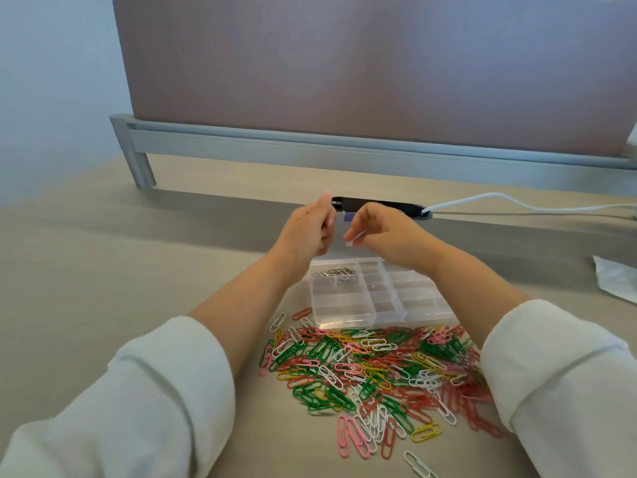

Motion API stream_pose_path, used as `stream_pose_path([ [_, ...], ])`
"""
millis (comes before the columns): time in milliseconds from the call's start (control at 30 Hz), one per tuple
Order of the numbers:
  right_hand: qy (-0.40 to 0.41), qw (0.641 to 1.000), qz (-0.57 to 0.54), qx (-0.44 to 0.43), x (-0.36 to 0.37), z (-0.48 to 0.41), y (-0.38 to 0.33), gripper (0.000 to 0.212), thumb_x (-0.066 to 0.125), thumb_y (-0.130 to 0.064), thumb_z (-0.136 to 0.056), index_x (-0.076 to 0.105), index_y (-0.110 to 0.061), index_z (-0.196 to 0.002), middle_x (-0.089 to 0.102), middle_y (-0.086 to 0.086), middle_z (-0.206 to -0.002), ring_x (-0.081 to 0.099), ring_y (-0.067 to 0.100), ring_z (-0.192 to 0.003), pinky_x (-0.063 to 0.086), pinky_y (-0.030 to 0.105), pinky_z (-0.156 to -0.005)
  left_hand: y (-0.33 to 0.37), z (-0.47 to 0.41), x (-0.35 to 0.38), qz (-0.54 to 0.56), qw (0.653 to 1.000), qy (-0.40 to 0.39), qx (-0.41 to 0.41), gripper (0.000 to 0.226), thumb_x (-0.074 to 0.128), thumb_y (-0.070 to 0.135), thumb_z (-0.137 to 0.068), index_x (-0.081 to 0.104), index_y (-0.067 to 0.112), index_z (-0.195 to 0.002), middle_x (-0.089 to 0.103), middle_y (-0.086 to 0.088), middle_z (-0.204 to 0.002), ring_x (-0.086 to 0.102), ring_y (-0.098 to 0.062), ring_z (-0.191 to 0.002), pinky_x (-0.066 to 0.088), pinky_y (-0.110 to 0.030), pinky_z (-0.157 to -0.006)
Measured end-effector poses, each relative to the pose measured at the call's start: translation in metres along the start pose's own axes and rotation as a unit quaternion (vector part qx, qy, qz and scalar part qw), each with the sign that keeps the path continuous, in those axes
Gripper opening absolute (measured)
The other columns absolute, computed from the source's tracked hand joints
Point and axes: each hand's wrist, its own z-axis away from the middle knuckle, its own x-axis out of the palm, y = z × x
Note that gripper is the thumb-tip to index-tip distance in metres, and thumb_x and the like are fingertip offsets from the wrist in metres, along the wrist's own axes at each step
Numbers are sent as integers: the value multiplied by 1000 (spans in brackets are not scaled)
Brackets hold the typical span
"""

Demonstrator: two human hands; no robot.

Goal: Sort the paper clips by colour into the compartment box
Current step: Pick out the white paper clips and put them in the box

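Note:
A clear compartment box [418,307] lies on the desk, with a few silvery clips [333,272] in its back-left compartment. In front of it spreads a pile of paper clips [372,370] in green, red, pink, yellow and white. Both hands hover above the box's back edge, close together. My right hand [382,232] has curled fingers that pinch a small pale, clear piece [351,241] at their tips. My left hand [306,232] is raised with fingers pointing up; it is blurred, and what it holds, if anything, is not clear.
Behind the hands, a black cable slot [382,205] is set in the desk, with a white cable [517,201] running off to the right. A desk divider on a grey metal rail [275,146] stands at the back. A crumpled clear bag [617,281] lies at the right edge.

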Motion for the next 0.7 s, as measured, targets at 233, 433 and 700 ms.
stream_pose_path([
  [233, -47, 999, 13, -6, -2, 20, 22, 32, 54, 3, -81, 45, -25, -94, 55, -1, -119, 50, 10, -115, 38, 15, -85, -18, -6, 14, -71, 996, -30, 51, 31, 28, 18, -101, 44, 16, -75, 32, 6, -53, 34, -5, -44, 33, -14, -45],
  [433, -48, 999, 18, -18, 1, 21, 30, 35, 57, 0, -79, 41, -29, -93, 53, 0, -123, 49, 10, -118, 38, 23, -93, -21, -6, 12, -85, 994, -28, 55, 28, 30, 15, -101, 51, 15, -81, 40, 3, -51, 46, -3, -45, 42, -14, -49],
  [700, -3, 999, -2, -39, 2, 22, 32, 33, 57, 3, -78, 43, -22, -93, 57, 1, -117, 53, 12, -113, 40, 13, -82, -16, 0, 13, -30, 999, -13, 39, 33, 24, 8, -99, 54, 14, -88, 54, 4, -45, 57, -10, -47, 48, -20, -52],
])
